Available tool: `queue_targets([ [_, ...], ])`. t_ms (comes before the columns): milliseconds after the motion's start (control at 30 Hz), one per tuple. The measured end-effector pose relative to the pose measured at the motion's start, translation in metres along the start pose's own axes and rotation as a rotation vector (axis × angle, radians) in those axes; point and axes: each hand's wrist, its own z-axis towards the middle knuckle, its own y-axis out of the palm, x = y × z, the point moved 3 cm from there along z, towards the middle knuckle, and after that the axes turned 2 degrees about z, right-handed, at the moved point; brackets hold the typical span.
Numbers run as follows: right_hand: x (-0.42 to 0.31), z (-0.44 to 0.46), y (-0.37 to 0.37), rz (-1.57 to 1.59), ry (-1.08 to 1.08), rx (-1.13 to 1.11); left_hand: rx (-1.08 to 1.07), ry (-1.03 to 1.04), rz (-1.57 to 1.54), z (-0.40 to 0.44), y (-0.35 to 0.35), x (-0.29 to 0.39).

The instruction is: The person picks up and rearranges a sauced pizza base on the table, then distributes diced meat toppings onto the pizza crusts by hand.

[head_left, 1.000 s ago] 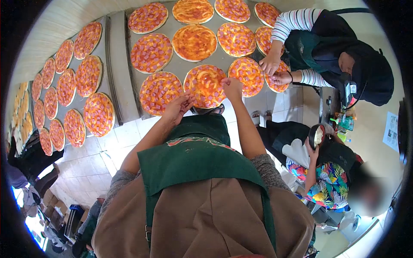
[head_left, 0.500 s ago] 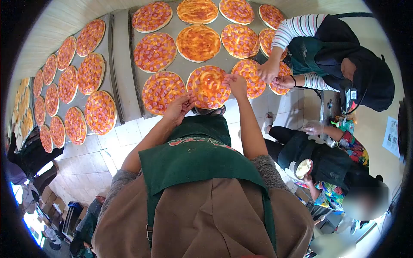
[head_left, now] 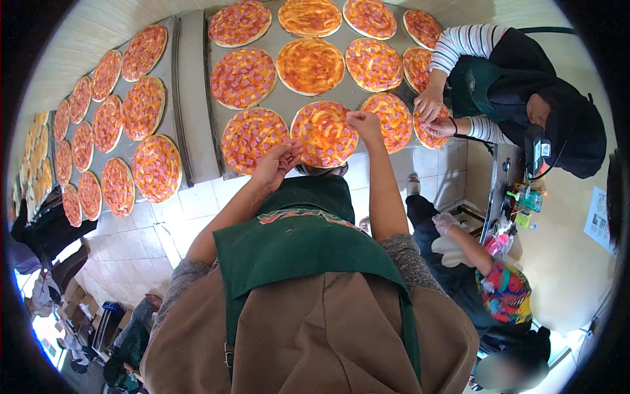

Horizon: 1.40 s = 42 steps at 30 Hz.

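Pink meat cubes lie mostly round the rim of a sauced pizza (head_left: 323,134) in the front row. At its left edge is my left hand (head_left: 279,163), fingers bent together, what they hold too small to make out. My right hand (head_left: 365,125) is pinched at the pizza's upper right edge; its fingertips hide whatever is between them. To the left lies a pizza covered with cubes (head_left: 252,139), to the right another topped pizza (head_left: 388,123). Behind is a pizza with sauce only (head_left: 310,67).
A co-worker's hands (head_left: 431,108) work over the pizza at the table's right end. Further topped pizzas (head_left: 156,169) lie on the left table (head_left: 177,111). Another person with a gloved hand (head_left: 446,223) stands at the lower right. Tiled floor (head_left: 197,203) shows below the table.
The pizzas and table have shifted slightly right in view. My hands remain at the same pizza's edges. The person at lower right has moved lower, and the bowl they held no longer shows.
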Motion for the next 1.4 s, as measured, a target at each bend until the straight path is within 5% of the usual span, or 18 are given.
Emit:
queue_targets([
  [133, -0.012, -0.009, -0.004, -0.157, -0.008, -0.021, -0.008, 0.007, -0.002, 0.002, -0.001, 0.000],
  [333, -0.003, -0.003, 0.000, 0.122, 0.046, 0.015, -0.030, 0.000, -0.007, 0.007, -0.003, -0.002],
  [433, -0.019, -0.009, 0.000, -0.467, -0.186, 0.144, -0.027, 0.005, -0.002, 0.007, -0.004, -0.002],
  [733, -0.034, -0.017, 0.021, -0.657, -0.293, 0.122, -0.103, 0.014, -0.039, 0.008, -0.007, -0.001],
  [900, -0.108, -0.082, 0.056, -0.387, -0.427, -0.069, -0.107, 0.016, -0.034, 0.003, 0.007, 0.007],
  [967, -0.106, -0.102, 0.078, -0.361, -0.318, -0.280, -0.122, 0.025, -0.024, 0.005, 0.009, 0.007],
  [1100, -0.118, -0.129, 0.096, -0.645, -0.632, -0.145, -0.160, 0.034, 0.038, 0.014, 0.006, 0.003],
  [1400, -0.076, -0.123, 0.087, -0.333, -0.217, -0.249, -0.130, -0.039, 0.010, 0.013, 0.009, -0.007],
])
